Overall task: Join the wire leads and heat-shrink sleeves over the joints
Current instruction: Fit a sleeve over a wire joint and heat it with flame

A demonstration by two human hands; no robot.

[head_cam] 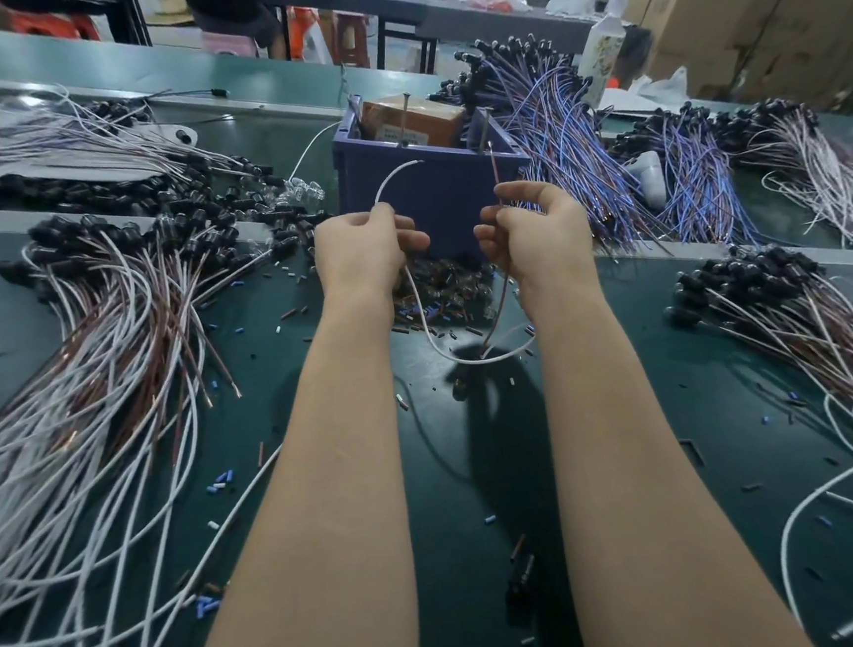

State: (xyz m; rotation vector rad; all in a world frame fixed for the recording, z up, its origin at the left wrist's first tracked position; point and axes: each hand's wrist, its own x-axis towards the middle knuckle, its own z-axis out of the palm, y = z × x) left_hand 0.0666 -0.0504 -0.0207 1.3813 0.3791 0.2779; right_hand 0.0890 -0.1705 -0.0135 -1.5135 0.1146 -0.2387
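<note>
Head view showed 2 hands before the blue bin [433,193]: left hand [361,249] fingers curled, pinching the white wire [387,178] arcing above them; right hand [540,236] fingers gripped the brown wire [494,165], upright.

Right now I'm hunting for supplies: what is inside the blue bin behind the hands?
An orange-brown box lies in the blue bin, with thin metal rods standing up. The bin's front wall covers everything lower down.

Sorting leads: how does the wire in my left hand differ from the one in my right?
The white wire in the left hand curves over rightward; the brown wire in the right hand is darker and stands nearly straight. Both trail down below the hands.
</note>
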